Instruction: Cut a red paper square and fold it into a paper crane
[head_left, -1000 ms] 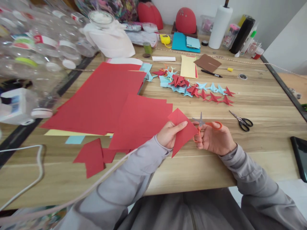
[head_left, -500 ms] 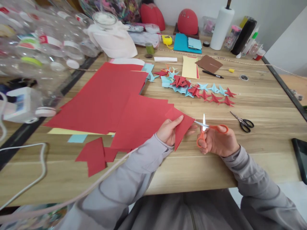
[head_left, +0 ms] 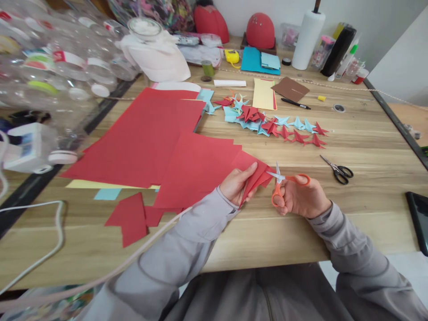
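My left hand (head_left: 238, 183) is closed on a piece of red paper (head_left: 257, 179), thumb on top, its layers spread apart at the right end. Orange-handled scissors (head_left: 279, 180) are in my right hand (head_left: 302, 196), fingers through the loops. Their blades stand apart, and one tip meets the paper's right corner. Beneath and left of my left hand lie large red sheets (head_left: 140, 138) and a smaller red stack (head_left: 200, 167). Red offcuts (head_left: 132, 220) rest near the front edge. Beyond my hands are rows of folded red and light-blue paper cranes (head_left: 250, 113).
Black-handled scissors (head_left: 339, 170) lie right of my right hand, with a dark phone-like device (head_left: 416, 218) at the table's right edge. A pen (head_left: 296, 103) and brown paper (head_left: 290, 89) lie farther back. Plastic bottles (head_left: 70, 58) crowd the left. A pale cord (head_left: 147, 245) crosses my left sleeve.
The paper's right end, flat before, now shows several separated layers. My right hand and the scissors have shifted slightly left, the blades now nearer the paper.
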`<state>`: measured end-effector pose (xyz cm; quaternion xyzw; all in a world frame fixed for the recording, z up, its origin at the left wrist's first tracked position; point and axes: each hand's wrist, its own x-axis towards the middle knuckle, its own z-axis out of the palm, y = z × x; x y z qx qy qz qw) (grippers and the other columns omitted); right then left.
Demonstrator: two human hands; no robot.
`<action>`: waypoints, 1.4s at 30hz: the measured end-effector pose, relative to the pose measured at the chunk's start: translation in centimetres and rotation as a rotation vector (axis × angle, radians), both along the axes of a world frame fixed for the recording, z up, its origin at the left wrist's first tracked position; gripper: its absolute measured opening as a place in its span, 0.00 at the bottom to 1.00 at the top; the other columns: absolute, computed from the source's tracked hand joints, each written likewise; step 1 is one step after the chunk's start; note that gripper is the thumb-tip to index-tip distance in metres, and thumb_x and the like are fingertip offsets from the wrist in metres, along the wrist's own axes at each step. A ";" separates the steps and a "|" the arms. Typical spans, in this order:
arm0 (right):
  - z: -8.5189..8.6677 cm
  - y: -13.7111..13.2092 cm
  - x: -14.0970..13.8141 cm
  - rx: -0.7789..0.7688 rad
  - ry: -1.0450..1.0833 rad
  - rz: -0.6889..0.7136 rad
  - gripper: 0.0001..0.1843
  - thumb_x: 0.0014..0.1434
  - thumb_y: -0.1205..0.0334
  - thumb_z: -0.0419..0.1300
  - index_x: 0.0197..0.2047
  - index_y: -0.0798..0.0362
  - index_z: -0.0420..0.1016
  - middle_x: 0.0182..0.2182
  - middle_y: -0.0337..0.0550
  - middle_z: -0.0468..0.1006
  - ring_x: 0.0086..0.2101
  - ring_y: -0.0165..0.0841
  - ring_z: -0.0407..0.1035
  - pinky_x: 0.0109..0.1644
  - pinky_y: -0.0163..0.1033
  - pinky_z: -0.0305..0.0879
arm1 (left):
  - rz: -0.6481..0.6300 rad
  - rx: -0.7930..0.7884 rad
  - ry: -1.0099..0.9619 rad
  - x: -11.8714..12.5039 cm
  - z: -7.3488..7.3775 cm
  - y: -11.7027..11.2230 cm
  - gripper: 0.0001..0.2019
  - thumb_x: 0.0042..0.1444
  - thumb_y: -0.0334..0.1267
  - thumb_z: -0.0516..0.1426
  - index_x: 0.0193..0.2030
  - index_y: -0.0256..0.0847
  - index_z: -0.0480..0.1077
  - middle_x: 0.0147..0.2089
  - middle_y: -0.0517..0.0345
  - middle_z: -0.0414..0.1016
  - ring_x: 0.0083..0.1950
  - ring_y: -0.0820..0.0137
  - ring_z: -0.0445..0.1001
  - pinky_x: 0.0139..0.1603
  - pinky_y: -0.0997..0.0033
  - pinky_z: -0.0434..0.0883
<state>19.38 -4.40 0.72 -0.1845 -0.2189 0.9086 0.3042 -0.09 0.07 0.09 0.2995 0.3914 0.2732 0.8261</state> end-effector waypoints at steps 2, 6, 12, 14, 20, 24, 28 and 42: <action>0.0 0.0 0.1 -0.006 0.015 0.010 0.19 0.53 0.49 0.57 0.37 0.58 0.69 0.28 0.46 0.77 0.27 0.33 0.71 0.31 0.37 0.64 | -0.025 0.037 0.039 -0.1 -0.1 0.0 0.26 0.55 0.55 0.54 0.21 0.30 0.70 0.08 0.59 0.61 0.07 0.78 0.56 0.07 0.81 0.53; -0.1 0.0 0.2 -0.005 0.033 0.030 0.20 0.54 0.48 0.56 0.37 0.59 0.70 0.28 0.47 0.78 0.26 0.34 0.72 0.31 0.37 0.64 | -0.085 0.077 0.079 -0.2 -0.4 0.0 0.29 0.54 0.59 0.52 0.20 0.31 0.70 0.05 0.61 0.56 0.06 0.77 0.54 0.07 0.80 0.49; 0.2 -0.1 0.1 -0.009 0.049 0.037 0.19 0.53 0.49 0.57 0.37 0.58 0.68 0.26 0.47 0.77 0.25 0.33 0.70 0.29 0.37 0.62 | -0.108 0.030 -0.022 -0.6 -0.7 0.4 0.25 0.54 0.57 0.54 0.26 0.31 0.71 0.05 0.68 0.51 0.04 0.79 0.48 0.05 0.80 0.46; 0.2 -0.2 0.1 -0.003 0.053 0.067 0.20 0.52 0.48 0.58 0.37 0.58 0.68 0.26 0.46 0.77 0.24 0.33 0.70 0.28 0.36 0.62 | -0.135 0.001 -0.087 -0.7 -0.9 0.6 0.23 0.55 0.55 0.54 0.30 0.32 0.72 0.05 0.70 0.50 0.05 0.79 0.47 0.06 0.81 0.46; 0.0 -0.2 0.1 0.013 0.019 0.094 0.20 0.52 0.47 0.58 0.36 0.58 0.69 0.26 0.46 0.77 0.25 0.32 0.70 0.29 0.35 0.62 | -0.152 0.014 -0.127 -0.7 -1.0 0.6 0.24 0.51 0.58 0.56 0.28 0.33 0.71 0.05 0.71 0.48 0.05 0.78 0.47 0.05 0.79 0.45; -0.1 0.0 0.1 -0.005 -0.004 0.033 0.18 0.54 0.49 0.55 0.36 0.58 0.68 0.26 0.47 0.78 0.25 0.33 0.71 0.28 0.36 0.63 | -0.112 0.118 -0.004 -0.4 -0.2 0.0 0.25 0.51 0.57 0.57 0.22 0.33 0.68 0.05 0.69 0.49 0.05 0.80 0.47 0.05 0.81 0.45; 0.2 0.1 0.2 -0.013 -0.019 0.018 0.18 0.55 0.49 0.54 0.36 0.58 0.68 0.25 0.46 0.77 0.24 0.32 0.71 0.28 0.36 0.64 | -0.079 0.150 0.051 0.0 -0.2 -0.5 0.23 0.49 0.56 0.58 0.22 0.35 0.67 0.07 0.64 0.58 0.05 0.78 0.52 0.06 0.79 0.47; 0.0 0.0 0.5 -0.012 0.031 0.112 0.22 0.51 0.48 0.57 0.38 0.61 0.70 0.25 0.48 0.77 0.21 0.31 0.69 0.27 0.35 0.61 | -0.201 0.119 -0.121 -0.5 -0.5 -0.4 0.19 0.52 0.50 0.58 0.30 0.32 0.71 0.14 0.60 0.66 0.09 0.78 0.58 0.09 0.78 0.54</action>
